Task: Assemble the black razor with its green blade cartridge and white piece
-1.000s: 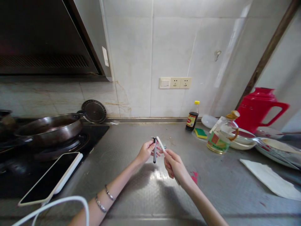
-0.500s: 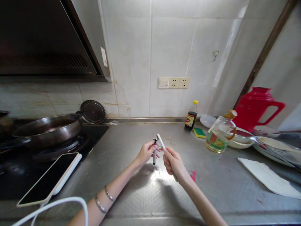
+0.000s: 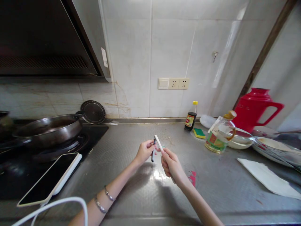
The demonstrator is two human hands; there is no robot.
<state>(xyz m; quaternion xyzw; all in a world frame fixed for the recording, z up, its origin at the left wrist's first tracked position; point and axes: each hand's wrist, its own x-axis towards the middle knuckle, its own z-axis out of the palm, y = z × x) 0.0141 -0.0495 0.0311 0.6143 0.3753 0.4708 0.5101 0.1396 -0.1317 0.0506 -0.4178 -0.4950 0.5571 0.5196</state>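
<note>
Over the middle of the steel counter, my left hand [image 3: 145,152] pinches a small peeler-like tool [image 3: 153,153] with a dark edge, held upright. My right hand [image 3: 172,164] is closed around a slim white handle [image 3: 158,142] that slants up and to the left. The top of this white piece meets or overlaps the upper end of the tool; whether they touch is unclear. Something small and green shows between the two hands. A red mark or scrap [image 3: 192,178] lies on the counter by my right wrist.
At the left are a pan [image 3: 51,128] on the black stove and a phone [image 3: 49,179] with a white cable. To the right stand a sauce bottle [image 3: 190,117], a sponge [image 3: 199,133], an oil jug [image 3: 217,138], bowls, a red thermos [image 3: 254,110] and white paper [image 3: 268,177].
My right hand has moved slightly left, bringing the white piece over the top of the tool. The tool in my left hand has turned and shifted a little left.
</note>
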